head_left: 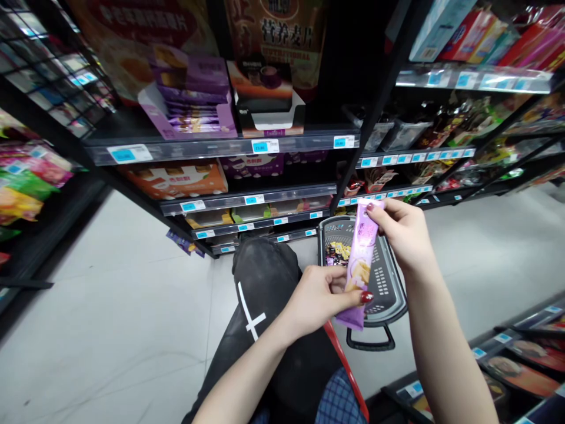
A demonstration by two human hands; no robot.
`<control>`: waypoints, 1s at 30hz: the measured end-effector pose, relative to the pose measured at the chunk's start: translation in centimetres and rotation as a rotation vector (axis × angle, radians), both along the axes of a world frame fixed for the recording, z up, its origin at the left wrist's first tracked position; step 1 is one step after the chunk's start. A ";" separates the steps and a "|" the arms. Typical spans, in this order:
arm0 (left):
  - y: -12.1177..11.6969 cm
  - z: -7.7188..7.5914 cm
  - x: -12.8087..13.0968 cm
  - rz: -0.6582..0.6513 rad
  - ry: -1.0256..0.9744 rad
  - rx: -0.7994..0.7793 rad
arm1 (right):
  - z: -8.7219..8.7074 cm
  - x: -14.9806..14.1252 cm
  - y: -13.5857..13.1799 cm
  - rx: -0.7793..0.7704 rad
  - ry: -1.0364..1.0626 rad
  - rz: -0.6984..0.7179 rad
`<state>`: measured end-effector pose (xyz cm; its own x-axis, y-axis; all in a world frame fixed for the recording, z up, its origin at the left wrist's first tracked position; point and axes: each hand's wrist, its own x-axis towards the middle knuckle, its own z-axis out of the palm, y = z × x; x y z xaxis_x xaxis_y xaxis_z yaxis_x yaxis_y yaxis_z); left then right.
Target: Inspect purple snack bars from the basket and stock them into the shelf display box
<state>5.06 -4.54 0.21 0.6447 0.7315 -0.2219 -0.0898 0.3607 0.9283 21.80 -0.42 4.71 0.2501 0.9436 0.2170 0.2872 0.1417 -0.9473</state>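
Note:
A long, narrow purple snack packet (362,247) is held upright at a slight tilt between both hands. My left hand (324,294) pinches its lower part, thumb across the front. At the top end, my right hand (397,227) grips the packet's corner between thumb and fingers. Behind and below the packet stands a grey shopping basket (388,294) on the floor, with several small wrapped items (338,252) inside at its left. An open purple display box (194,115) on the shelf ahead holds several similar-looking purple packets.
Black shelving (220,147) with price tags rises in front, stocked with cartons such as an orange box (176,179). A lower display (521,371) stands at the bottom right. My knee (265,271) is left of the basket. Pale floor (110,306) extends on the left.

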 end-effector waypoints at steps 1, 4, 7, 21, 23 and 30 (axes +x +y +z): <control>0.0 0.1 0.0 0.008 -0.010 -0.007 | -0.2 0.1 0.1 -0.023 0.030 0.000; 0.1 0.3 -0.1 0.022 -0.024 -0.023 | -1.1 0.3 0.6 -0.073 0.149 0.023; 0.4 0.2 -0.3 0.028 -0.043 -0.035 | -1.8 0.6 0.8 -0.076 0.235 0.061; -0.4 -1.0 1.5 -0.247 -0.399 -0.380 | 0.0 0.3 -1.1 0.049 0.346 0.158; -0.6 -0.5 1.4 -0.144 -0.299 -0.318 | -0.2 0.5 -1.3 0.075 0.303 0.163; -0.9 0.1 1.1 0.017 -0.165 -0.173 | -0.5 0.4 -1.1 0.085 0.290 0.082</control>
<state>6.11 -5.44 0.29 0.6703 0.7031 -0.2376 -0.2425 0.5101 0.8252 22.21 -1.55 4.17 0.2367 0.9448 0.2266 -0.0095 0.2355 -0.9718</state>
